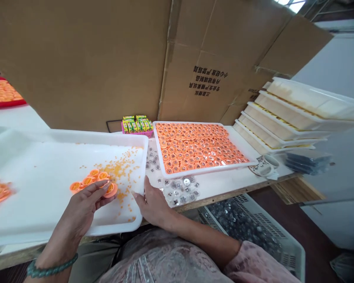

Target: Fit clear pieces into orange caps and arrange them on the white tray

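My left hand (pixel 85 202) pinches a small round orange cap (pixel 111 189) over a large white tray (pixel 32 220). A short row of three more orange caps (pixel 87 180) lies just beyond the fingers, beside a scatter of tiny yellow-orange beads (pixel 119 167). My right hand (pixel 153 202) rests curled over the right rim of that tray, fingers pressed on its edge. Loose clear round lids (pixel 181 188) lie on the table right of that hand.
A second white tray (pixel 250 155) packed with several filled orange caps sits to the right. Stacked white trays (pixel 286 118) stand at far right, a cardboard wall behind, small yellow-green boxes (pixel 137 124) at the back, a grey crate (pixel 283 251) of clear lids below.
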The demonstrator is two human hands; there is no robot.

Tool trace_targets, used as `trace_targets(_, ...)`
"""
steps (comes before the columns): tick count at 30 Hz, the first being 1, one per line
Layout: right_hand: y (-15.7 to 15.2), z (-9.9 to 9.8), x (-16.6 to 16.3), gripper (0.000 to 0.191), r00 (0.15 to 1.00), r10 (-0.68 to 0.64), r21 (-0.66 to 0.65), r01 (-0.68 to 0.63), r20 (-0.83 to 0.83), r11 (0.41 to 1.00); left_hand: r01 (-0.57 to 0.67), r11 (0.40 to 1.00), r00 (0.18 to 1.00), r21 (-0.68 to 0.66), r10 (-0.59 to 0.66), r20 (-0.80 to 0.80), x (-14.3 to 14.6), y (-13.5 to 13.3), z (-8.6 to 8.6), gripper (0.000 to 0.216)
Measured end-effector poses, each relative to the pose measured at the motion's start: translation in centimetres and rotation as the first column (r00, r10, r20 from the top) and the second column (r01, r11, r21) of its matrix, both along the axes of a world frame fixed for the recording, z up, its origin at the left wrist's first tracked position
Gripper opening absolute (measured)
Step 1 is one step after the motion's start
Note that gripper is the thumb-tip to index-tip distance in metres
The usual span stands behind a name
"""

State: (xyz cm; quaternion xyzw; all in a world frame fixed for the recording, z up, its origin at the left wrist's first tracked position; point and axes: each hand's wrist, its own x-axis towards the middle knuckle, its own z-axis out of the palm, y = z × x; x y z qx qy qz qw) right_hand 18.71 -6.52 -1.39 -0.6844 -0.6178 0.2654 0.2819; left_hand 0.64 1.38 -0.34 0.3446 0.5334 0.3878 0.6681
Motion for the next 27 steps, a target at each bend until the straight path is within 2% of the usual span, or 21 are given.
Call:
trace_targets(3,1.2,-0.4,-0.8,0.058,0.998,-0.026,-0.016,0.027,0.063,1.000,0.012,1.000,1.000,-0.020,-0.012,-0.008,-0.2,-0.1,-0.1,0.027)
trace_targets(7,2.5,-0.4,-0.6,0.062,0.992,0.039,-0.044,-0.034,0.120,0.998,-0.004,0.999,1.000,-0.032,0.004,-0.016,-0.7,-0.2,-0.2,0.027)
trace_targets(10,3.1,-0.4,0.4,0.055,0.992,0.096,-0.037,-0.093,0.079,0.995,-0.013,0.999,1.000,-0.037,0.013,-0.014,-0.8,-0.2,0.0,0.027)
trace_targets(12,3.4,-0.7,1.5,0.043,0.993,0.091,0.029,-0.093,0.072,0.995,-0.032,0.999,0.999,-0.030,0.032,-0.002,-0.7,-0.2,0.2,0.027)
trace_targets(15,3.6,-2.1,3.1,0.036,0.979,0.014,0.150,-0.046,0.205,0.988,-0.057,0.998,0.998,-0.014,0.057,0.011,-0.6,-0.1,0.2,0.028)
trace_targets(17,3.7,-3.2,3.5,0.034,0.943,0.038,0.161,-0.096,0.330,0.982,-0.058,0.998,0.998,0.003,0.058,0.014,-0.7,0.0,0.1,0.030)
trace_targets(21,3.6,-4.6,2.8,0.022,0.814,0.215,0.057,-0.290,0.540,0.955,-0.048,0.999,0.998,0.024,0.048,0.028,-0.8,0.0,-0.2,0.033)
trace_targets(24,3.0,-4.8,2.2,0.008,0.743,0.245,0.008,-0.319,0.622,0.948,-0.060,0.998,0.997,0.025,0.058,0.049,-1.0,-0.1,-0.2,0.033)
trace_targets(27,2.2,-4.8,2.1,0.015,0.704,0.259,0.006,-0.349,0.661,0.937,-0.059,0.997,0.997,0.044,0.056,0.054,-1.0,-0.2,-0.1,0.033)
